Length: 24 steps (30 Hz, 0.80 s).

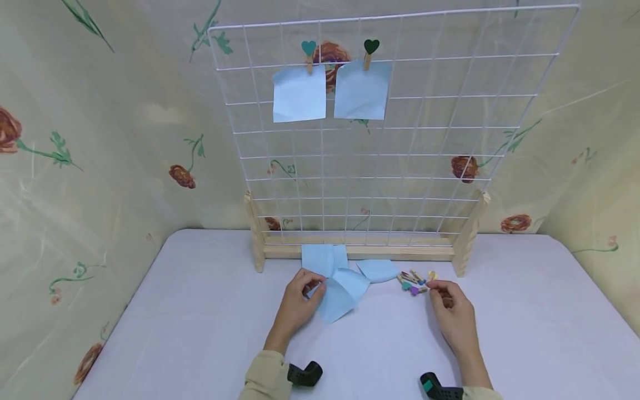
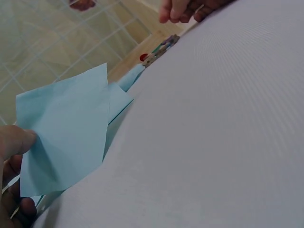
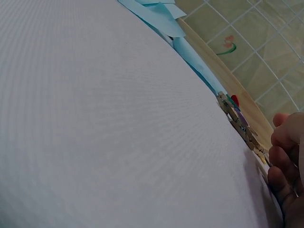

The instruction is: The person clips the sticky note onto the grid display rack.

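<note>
My left hand (image 1: 299, 300) pinches a light blue paper sheet (image 2: 66, 128) by its edge, thumb on the near face and fingers behind. The sheet is lifted at a tilt over other blue sheets (image 1: 315, 256) in a loose, overlapping pile. My right hand (image 1: 452, 311) is at the right end of a small heap of wooden clothespins (image 1: 412, 282) with coloured heart tops. Its thumb and forefinger come together beside a yellow-topped clothespin (image 1: 432, 275); I cannot tell whether they grip one. In the right wrist view the other fingers (image 3: 280, 185) curl close over the cloth.
A white wire grid (image 1: 430, 128) stands upright in a wooden base (image 1: 360, 253) behind the pile. Two blue sheets, left (image 1: 299, 95) and right (image 1: 361, 91), hang from it by clothespins with green hearts. A white cloth (image 1: 200, 311) covers the table; flowered curtain (image 1: 125, 111) surrounds it.
</note>
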### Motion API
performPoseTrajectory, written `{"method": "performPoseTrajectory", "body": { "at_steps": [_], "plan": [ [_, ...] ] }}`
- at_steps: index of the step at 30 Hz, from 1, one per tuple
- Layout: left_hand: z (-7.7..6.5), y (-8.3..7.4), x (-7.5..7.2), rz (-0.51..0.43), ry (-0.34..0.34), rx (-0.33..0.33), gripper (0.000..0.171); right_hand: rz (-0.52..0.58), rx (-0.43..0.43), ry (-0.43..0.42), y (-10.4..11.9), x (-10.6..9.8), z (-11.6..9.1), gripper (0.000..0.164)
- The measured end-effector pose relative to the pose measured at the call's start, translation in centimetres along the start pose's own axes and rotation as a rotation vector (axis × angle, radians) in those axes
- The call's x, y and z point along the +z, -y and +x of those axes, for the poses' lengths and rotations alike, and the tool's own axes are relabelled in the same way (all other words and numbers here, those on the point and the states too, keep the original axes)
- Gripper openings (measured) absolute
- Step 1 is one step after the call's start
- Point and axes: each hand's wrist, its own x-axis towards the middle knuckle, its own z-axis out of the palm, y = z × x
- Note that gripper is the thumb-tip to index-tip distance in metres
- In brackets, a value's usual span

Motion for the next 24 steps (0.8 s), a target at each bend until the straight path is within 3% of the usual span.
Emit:
{"method": "performPoseTrajectory", "body": {
  "at_steps": [7, 19, 24],
  "plan": [
    [0.1, 0.3, 0.0, -0.076, -0.024, -0.034, 0.01, 0.047, -0.12, 0.02, -0.4, 0.0, -0.1, 0.026],
    [0.0, -0.1, -0.4, -0.251, -0.095, -0.121, 0.014, 0.005, -0.181, 0.057, -0.2, -0.2, -0.2, 0.026],
    [-0.5, -2.4, -1.2, -0.299, -0.116, -0.109, 0.015, -0.012, -0.189, 0.068, -0.1, -0.3, -0.3, 0.026]
  ]
}}
